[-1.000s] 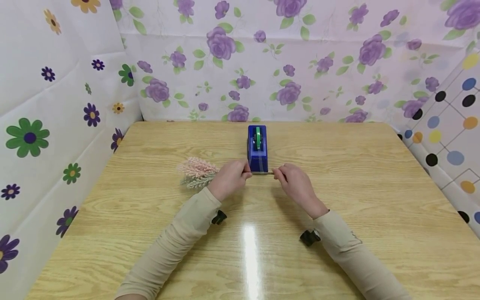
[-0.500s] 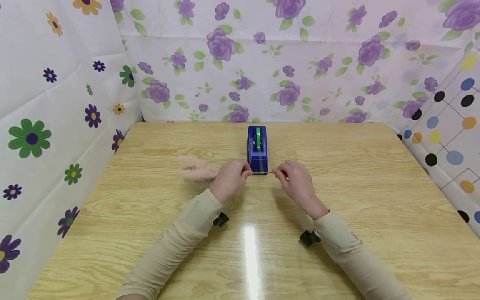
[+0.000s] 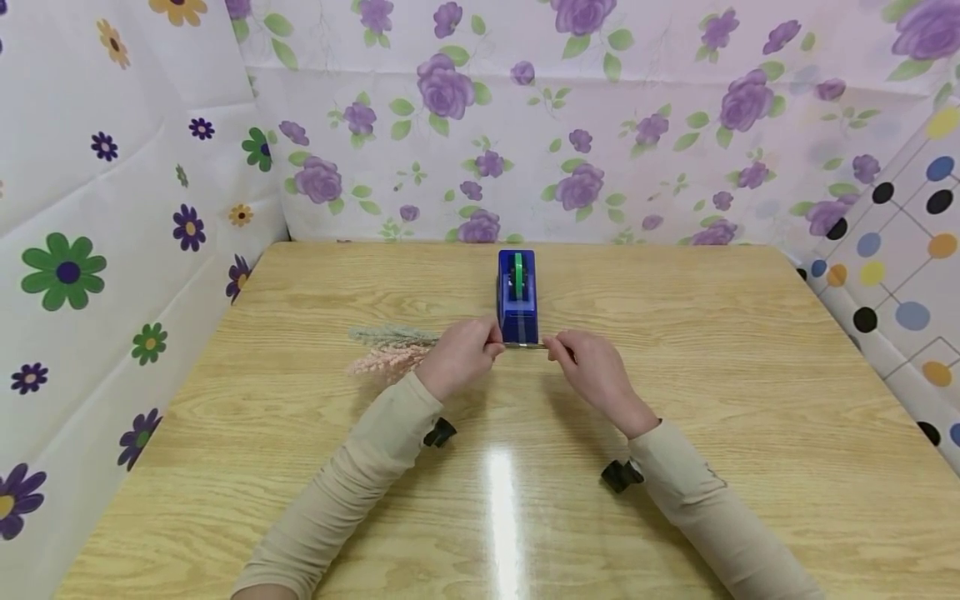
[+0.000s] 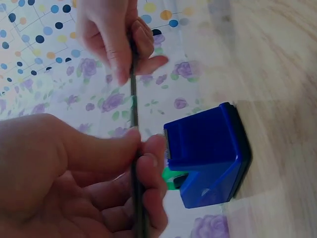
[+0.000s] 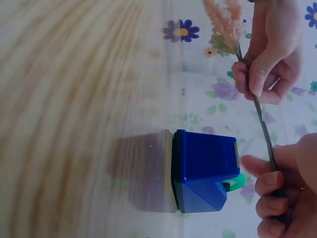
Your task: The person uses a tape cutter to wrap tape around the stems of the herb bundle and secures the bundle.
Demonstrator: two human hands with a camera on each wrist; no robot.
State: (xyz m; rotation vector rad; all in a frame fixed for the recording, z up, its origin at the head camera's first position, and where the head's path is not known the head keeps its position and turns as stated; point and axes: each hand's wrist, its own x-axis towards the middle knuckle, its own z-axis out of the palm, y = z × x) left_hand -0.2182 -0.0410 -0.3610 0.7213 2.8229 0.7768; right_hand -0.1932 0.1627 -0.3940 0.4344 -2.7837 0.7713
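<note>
A small bunch of artificial flowers, with a pink head [image 3: 385,362] and a pale green head [image 3: 393,335], lies level across the front of a blue tape dispenser [image 3: 510,323]. My left hand [image 3: 459,358] pinches the thin dark stems [image 4: 133,111] near the flower heads, thumb against curled fingers. Farther along, my right hand [image 3: 594,371] grips the other end of the stems. The bare stretch between both hands sits right at the dispenser's toothed edge [image 5: 237,154]. Clear tape [image 3: 522,332] runs down the dispenser's front toward the stems. A green tape roll [image 3: 518,275] sits in the dispenser.
Both hands work over a wood-grain table [image 3: 300,467]. Purple-flowered cloth [image 3: 637,167] hangs behind it, with patterned cloth on both sides. A dark wrist device [image 3: 621,476] shows under the right cuff, and another [image 3: 440,432] under the left.
The flower heads have spun: pink was on the far side, blurred mid-turn, and is now nearer, with pale green behind. Hands and dispenser keep nearly the same places.
</note>
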